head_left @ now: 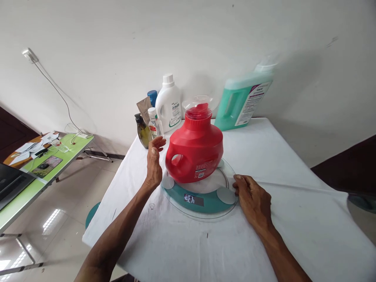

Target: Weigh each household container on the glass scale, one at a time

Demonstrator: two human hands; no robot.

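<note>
A big red plastic jug (195,145) stands on a round glass digital scale (194,201) with a green band and a lit display (194,199). The jug has a clear, wide-rimmed plastic piece (199,105) over its neck. My left hand (154,162) is raised beside the jug's handle, fingers apart and holding nothing. At the scale's right edge, my right hand (254,199) has its curled fingers and thumb on the glass rim. Part of that grip is hidden from above.
Behind the scale stand a white detergent bottle (170,103), a small clear bottle (155,123), a dark pump bottle (143,131) and a green liquid jug (243,102) against the wall. A green desk (67,150) with papers and a laptop is at left.
</note>
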